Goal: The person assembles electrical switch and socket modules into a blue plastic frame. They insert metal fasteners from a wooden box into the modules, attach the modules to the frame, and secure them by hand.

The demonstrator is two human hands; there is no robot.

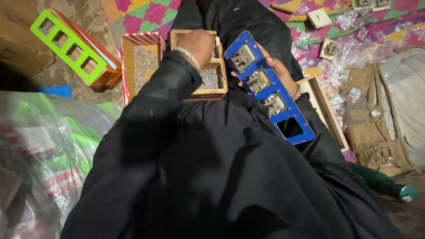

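Two hands are working over a lap draped in black cloth. The left hand [195,44] is reaching down into a small wooden box [211,84] resting on the lap, its fingers dipped among the small silvery screws [210,79] heaped there; whether they are pinching one I cannot tell, since the back of the hand is hiding them. The right hand [276,71] is cradling a long blue frame [268,88] from underneath, its fingers wrapping behind it and mostly out of sight, tilting the frame toward the wearer so the openings face up. Three of those openings are holding pale switch inserts, and the lowest one is sitting empty. A red-striped carton [139,64] of more screws is lying just beside the wooden box, close enough for the same hand to reach. A green frame [66,44] on an orange backing is lying well apart on the floor at the left, while loose white switch parts [328,48] and crumpled clear wrappers [349,57] are scattered over the patterned mat [146,13] beyond.
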